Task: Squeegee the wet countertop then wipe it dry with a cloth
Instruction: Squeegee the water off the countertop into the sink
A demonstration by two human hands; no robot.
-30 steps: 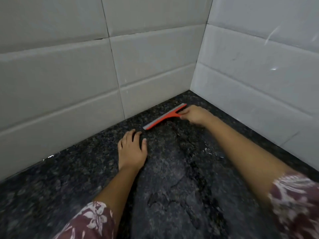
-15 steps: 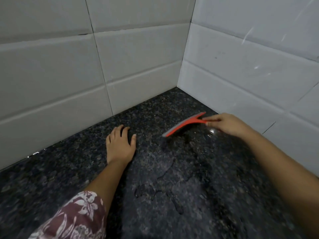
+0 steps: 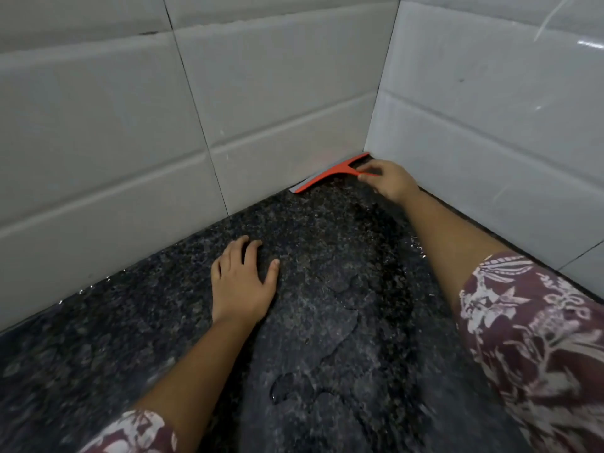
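A dark speckled granite countertop (image 3: 98, 348) fills the lower view, with water pools and streaks down its middle. My right hand (image 3: 390, 181) grips the handle of a small orange squeegee (image 3: 330, 174) with a grey blade. The blade lies on the counter in the far corner, along the foot of the back wall. My left hand (image 3: 242, 286) rests flat on the counter, fingers spread, well in front of the squeegee. No cloth is in view.
White tiled walls (image 3: 130, 125) close the counter at the back and on the right (image 3: 490, 125), meeting in a corner just behind the squeegee. A water puddle (image 3: 294, 387) sits in the near middle of the counter.
My right hand has carried the squeegee from the wet middle of the counter back into the far corner against the wall. My left hand has stayed flat on the counter.
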